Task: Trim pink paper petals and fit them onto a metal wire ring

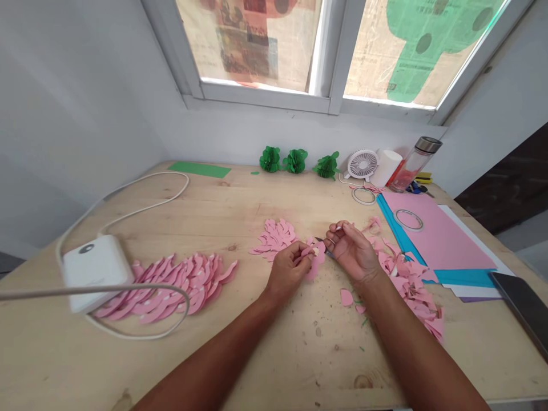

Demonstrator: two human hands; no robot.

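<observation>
My left hand (291, 269) is closed on a pink paper piece (315, 265), pinched between thumb and fingers near the middle of the table. To its right, my right hand (353, 248) is turned palm up, with its fingers curled and a small pale bit at the fingertips. Dark-bladed scissors (324, 242) show partly at that hand, a finger near their loop. Just behind my left hand lies a small pile of pink cutouts (274, 235). Pink paper scraps (413, 288) are heaped beside my right forearm.
A larger pile of pink strips (184, 285) lies left, beside a white power bank (97, 271) with a looping cable. Three green paper flowers (294, 161), a small fan (362, 164) and a bottle (415, 164) stand behind. Coloured sheets (440, 234) and a phone (520, 308) lie right.
</observation>
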